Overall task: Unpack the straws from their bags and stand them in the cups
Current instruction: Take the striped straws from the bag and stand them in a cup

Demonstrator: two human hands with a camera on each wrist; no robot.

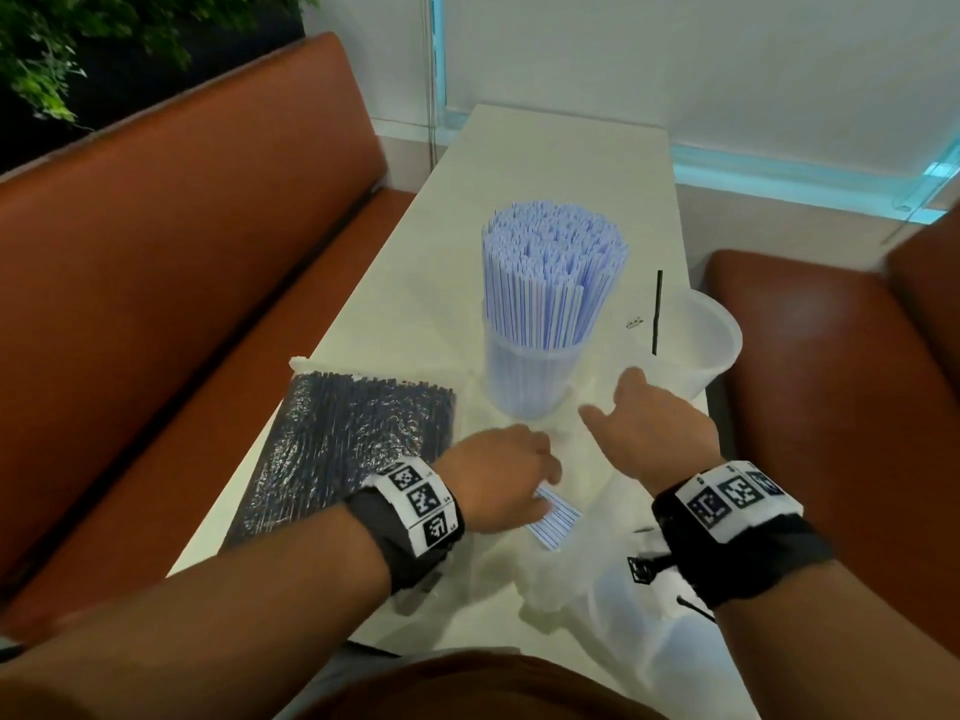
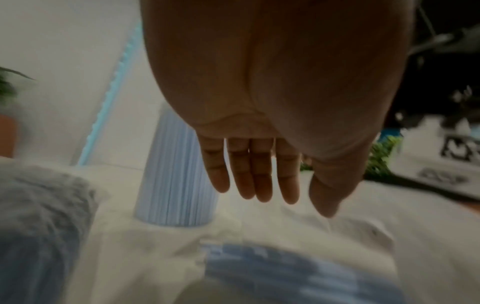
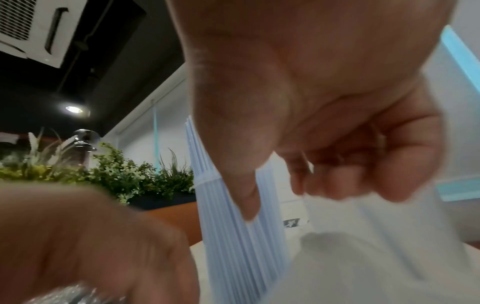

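A clear cup (image 1: 535, 376) packed with blue-striped straws (image 1: 553, 262) stands mid-table; its straws (image 2: 176, 174) also fill the wrist views. To its right a second clear cup (image 1: 714, 345) holds one black straw (image 1: 657, 314). A sealed bag of black straws (image 1: 343, 449) lies at the left. A crumpled clear bag (image 1: 582, 558) in front holds a few blue-striped straws (image 1: 555, 519). My left hand (image 1: 545, 491) hovers over them with straight fingers (image 2: 261, 185). My right hand (image 1: 618, 402) is raised near the full cup, fingers (image 3: 363, 179) curled on the clear bag's film.
The narrow white table (image 1: 566, 163) runs away from me between two brown leather benches (image 1: 197, 262), (image 1: 831, 366). A white wall with a blue-lit strip (image 1: 810, 179) closes the far end. Green plants (image 1: 41, 54) stand behind the left bench.
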